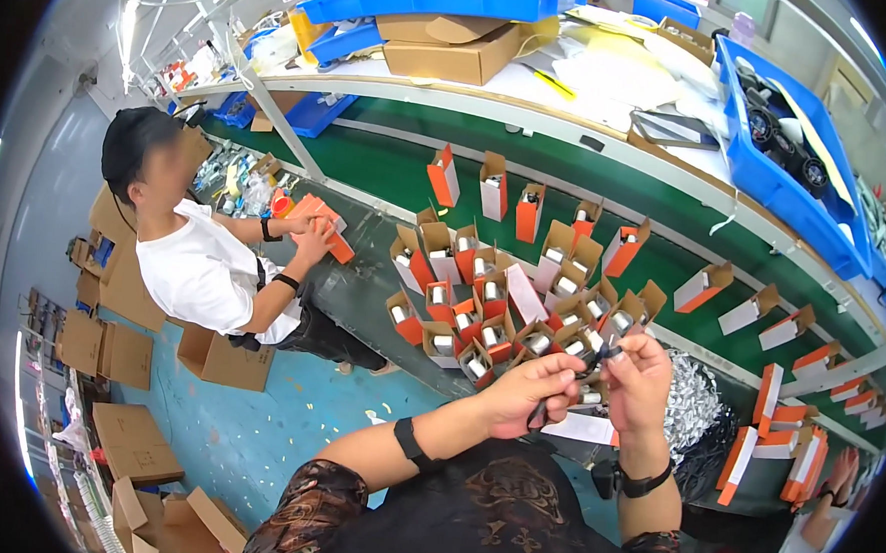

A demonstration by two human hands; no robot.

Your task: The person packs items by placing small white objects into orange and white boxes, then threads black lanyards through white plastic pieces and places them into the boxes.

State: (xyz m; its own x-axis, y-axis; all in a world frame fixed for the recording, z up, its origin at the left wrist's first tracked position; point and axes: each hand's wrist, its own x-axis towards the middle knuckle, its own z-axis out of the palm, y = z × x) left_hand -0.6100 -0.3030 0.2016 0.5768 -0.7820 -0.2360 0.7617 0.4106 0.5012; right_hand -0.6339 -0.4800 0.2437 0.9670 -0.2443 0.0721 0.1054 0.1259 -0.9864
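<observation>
Open boxes (504, 350) are crowded at the centre, their insides partly hidden. At lower right, another person's arm (817, 524) is cut off. Right of centre, a black cord (609, 351), mostly covered and indistinct, is pinched by the left hand (537, 390) and right hand (642, 382).

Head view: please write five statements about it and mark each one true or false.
1. The left hand and right hand meet near a small dark item. True.
2. The silver heap lies left of both hands. False: it lies to their right.
3. The co-worker's shirt is red. False: it is white.
4. The co-worker's hands touch orange boxes. True.
5. The blue bin at upper right contains black items. True.
</observation>
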